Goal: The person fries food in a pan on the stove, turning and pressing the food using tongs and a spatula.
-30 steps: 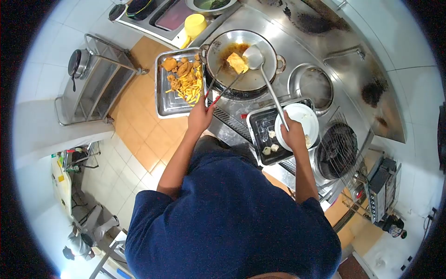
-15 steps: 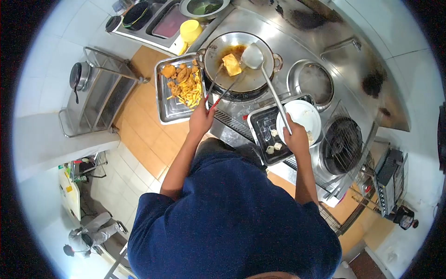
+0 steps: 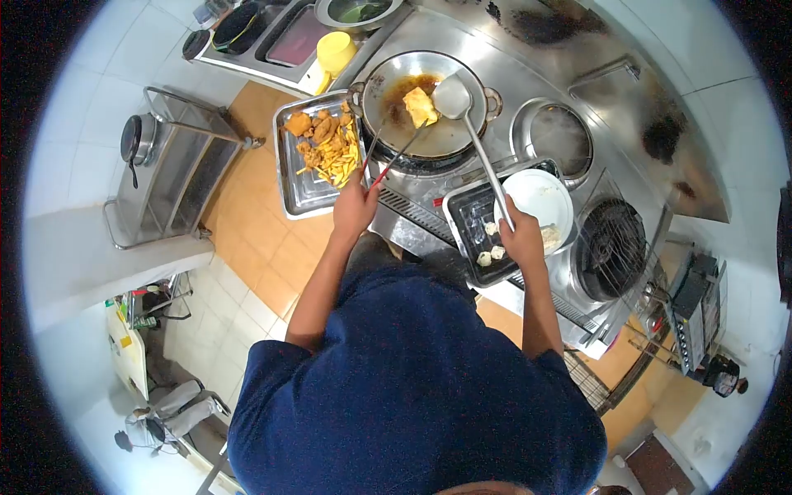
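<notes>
My left hand point(image 3: 355, 206) is closed around thin tongs point(image 3: 395, 162) with red handles, their arms spread over the near rim of a wok point(image 3: 388, 70). The right tip reaches the lower edge of a golden fried block point(image 3: 421, 107); the left tip is apart from it. My right hand point(image 3: 524, 235) grips the long handle of a metal wok ladle point(image 3: 453, 97). The ladle's round head is beside the block, over brownish liquid. Below my right hand, a white plate point(image 3: 540, 194) rests on a dark tray point(image 3: 466, 216) with several pale lumps.
Left of the wok is a metal tray point(image 3: 309, 198) with fries and fried pieces. A yellow container point(image 3: 336, 52) stands behind it. To the right are a steaming round pot point(image 3: 561, 140) and a burner under a wire rack point(image 3: 609, 247). Another person point(image 3: 165, 417) is at far left.
The fried block has shifted right and up in the wok, tilting more upright near the ladle. The left tong tip has come away from the block. My grip on both tools is unchanged.
</notes>
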The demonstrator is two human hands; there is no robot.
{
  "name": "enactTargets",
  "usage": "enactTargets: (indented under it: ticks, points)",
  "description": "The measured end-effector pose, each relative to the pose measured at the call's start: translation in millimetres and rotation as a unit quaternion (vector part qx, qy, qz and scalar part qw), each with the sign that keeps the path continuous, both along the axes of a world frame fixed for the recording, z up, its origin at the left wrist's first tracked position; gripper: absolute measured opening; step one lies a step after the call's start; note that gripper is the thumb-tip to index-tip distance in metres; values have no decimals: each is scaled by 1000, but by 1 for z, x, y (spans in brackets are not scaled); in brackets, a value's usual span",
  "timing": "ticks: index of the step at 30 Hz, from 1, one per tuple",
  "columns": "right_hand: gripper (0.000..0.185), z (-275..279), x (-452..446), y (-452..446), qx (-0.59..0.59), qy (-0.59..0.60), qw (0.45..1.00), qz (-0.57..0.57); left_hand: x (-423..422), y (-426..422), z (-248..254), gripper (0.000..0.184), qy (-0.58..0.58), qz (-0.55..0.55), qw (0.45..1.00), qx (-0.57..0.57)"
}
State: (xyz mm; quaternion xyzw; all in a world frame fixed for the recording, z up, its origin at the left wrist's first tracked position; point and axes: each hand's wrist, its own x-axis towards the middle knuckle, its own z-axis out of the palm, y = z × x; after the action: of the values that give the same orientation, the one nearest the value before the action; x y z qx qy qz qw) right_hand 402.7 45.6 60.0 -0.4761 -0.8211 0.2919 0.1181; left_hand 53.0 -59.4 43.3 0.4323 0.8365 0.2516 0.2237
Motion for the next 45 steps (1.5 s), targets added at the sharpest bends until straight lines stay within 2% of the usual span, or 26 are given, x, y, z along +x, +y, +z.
enactTargets:
  ticks: [5, 8, 9, 12, 15, 18, 22, 26, 27, 30, 31, 34, 42, 45]
  points:
    - [58, -4, -16, -10, -19, -40, 998, -39, -8, -3, -5, 53, -8, -4, 1000, 19]
    - [56, -5, -24, -16, -9, -16, 1000, -11, -15, 0, -9, 54, -18, -19, 999, 22]
    - [54, -3, -29, -17, -29, 16, 999, -22, -19, 1, -11, 54, -22, -26, 999, 20]
    - [52, 11, -42, -23, -72, -9, 995, -68, -32, 8, -17, 55, -20, -55, 998, 11]
    - [52, 5, -54, -33, -64, -19, 994, -89, -38, 11, -14, 55, -23, -60, 998, -5]
    - [50, 0, -62, -42, -30, 45, 996, -69, -44, 16, -11, 50, -23, -75, 997, -17]
    - [51, 10, -74, -47, -154, 83, 980, -94, -56, 14, -16, 51, -30, -88, 996, -1]
    - [53, 41, -87, -48, -268, 49, 949, -160, -63, 15, -17, 51, -41, -88, 995, 16]
    - [54, 40, -84, -49, -178, 55, 976, -115, -63, 14, -17, 51, -43, -83, 996, 12]
    - [55, 20, -65, -43, -3, -8, 998, -60, -62, 15, -13, 51, -54, -75, 996, 7]
    - [56, 43, -73, -39, -34, -71, 993, -92, -60, 14, -7, 51, -62, -74, 995, 9]
    - [55, 61, -65, -32, 0, -116, 988, -101, -58, 13, -10, 50, -63, -65, 996, 27]
    - [60, 47, -45, -32, 18, -152, 981, -115, -55, 5, -4, 51, -90, -45, 993, 54]
    - [59, 51, -51, -38, 51, -226, 965, -123, -60, 1, -3, 51, -98, -51, 992, 58]
